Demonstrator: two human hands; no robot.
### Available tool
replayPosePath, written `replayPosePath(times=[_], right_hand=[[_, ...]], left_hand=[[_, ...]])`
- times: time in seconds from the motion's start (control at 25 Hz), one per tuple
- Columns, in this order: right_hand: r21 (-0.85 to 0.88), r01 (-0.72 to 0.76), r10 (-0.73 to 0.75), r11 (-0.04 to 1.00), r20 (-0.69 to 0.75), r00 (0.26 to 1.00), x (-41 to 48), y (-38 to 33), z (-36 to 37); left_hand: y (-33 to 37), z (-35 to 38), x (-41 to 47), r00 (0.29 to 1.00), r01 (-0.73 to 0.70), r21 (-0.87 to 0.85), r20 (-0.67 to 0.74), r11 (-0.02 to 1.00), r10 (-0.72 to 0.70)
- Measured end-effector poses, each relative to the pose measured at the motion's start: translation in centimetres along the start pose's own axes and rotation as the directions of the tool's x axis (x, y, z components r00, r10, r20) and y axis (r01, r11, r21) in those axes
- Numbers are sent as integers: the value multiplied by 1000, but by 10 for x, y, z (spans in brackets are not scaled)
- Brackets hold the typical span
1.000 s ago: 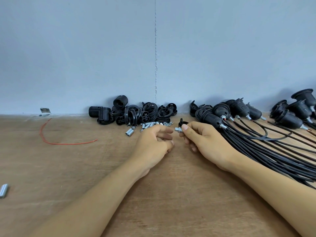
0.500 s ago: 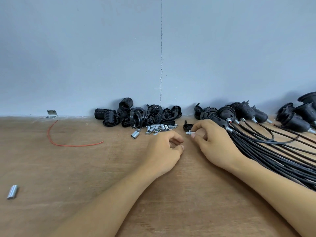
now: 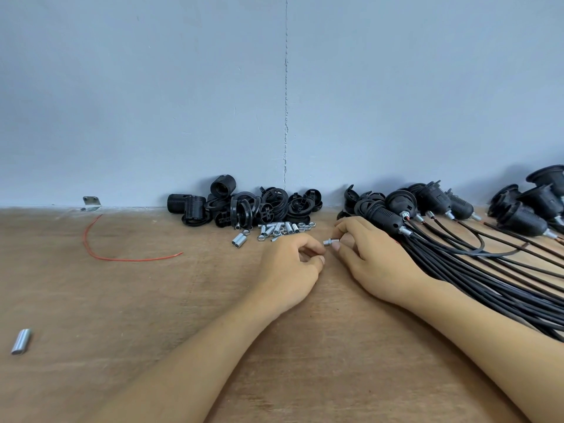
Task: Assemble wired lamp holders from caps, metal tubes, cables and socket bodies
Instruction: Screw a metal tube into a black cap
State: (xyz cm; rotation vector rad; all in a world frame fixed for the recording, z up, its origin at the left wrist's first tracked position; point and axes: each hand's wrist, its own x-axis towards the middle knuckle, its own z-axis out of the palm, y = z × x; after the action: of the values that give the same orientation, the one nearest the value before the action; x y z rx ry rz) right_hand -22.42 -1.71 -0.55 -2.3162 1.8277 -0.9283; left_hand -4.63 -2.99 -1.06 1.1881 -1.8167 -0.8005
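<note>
My right hand [image 3: 363, 257] pinches a short metal tube [image 3: 331, 241] with a nut on its left end, holding it level just above the wooden table [image 3: 152, 300]. My left hand [image 3: 290, 267] rests curled right beside it, fingertips almost touching the tube's nut end; whether it grips anything is hidden. Loose metal tubes and nuts [image 3: 277, 228] lie just behind my left hand. Black caps and socket bodies [image 3: 244, 206] are heaped against the wall. Wired lamp holders [image 3: 406, 209] with black cables [image 3: 488, 276] lie to the right.
A red wire [image 3: 122, 257] curls on the table at the left. A lone metal tube [image 3: 21, 341] lies near the left edge. A small metal bracket [image 3: 91, 203] sits at the foot of the grey wall.
The small black cap that sat behind my right fingers is hidden now. My hands stay together around the tube, with the right fingers shifted on it.
</note>
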Motion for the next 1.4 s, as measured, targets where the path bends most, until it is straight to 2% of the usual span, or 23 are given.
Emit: replayPosePath(times=[0.24,0.44,0.68,0.88,0.96,1.08,1.4], right_hand=[[-32,-102,104,994,53,993,6,6,5],[-97,-94,105,991,117,988,24,5,5],[-81,-110,114,991,42,993,27,2,7],[-60,-19,20,998,15,1000,24,-6,6],[3,17,-17,1000,56,998,31,-10,6],[-1,8,-8,1000,132,991,42,-14,7],[70,-80,81,994,-18,997,47,-9,22]], left_hand=[[1,1,1,1000,-11,22,-1,1000,11],[0,0,2,1000,4,1,14,1000,-4],[1,-3,3,996,59,-77,-62,995,-64],[2,-3,2,989,86,-124,-110,989,-100],[2,-4,1,989,91,-139,-105,986,-106],[3,-5,1,989,104,-153,-85,983,-118],[2,-5,0,991,106,-173,-59,979,-118]])
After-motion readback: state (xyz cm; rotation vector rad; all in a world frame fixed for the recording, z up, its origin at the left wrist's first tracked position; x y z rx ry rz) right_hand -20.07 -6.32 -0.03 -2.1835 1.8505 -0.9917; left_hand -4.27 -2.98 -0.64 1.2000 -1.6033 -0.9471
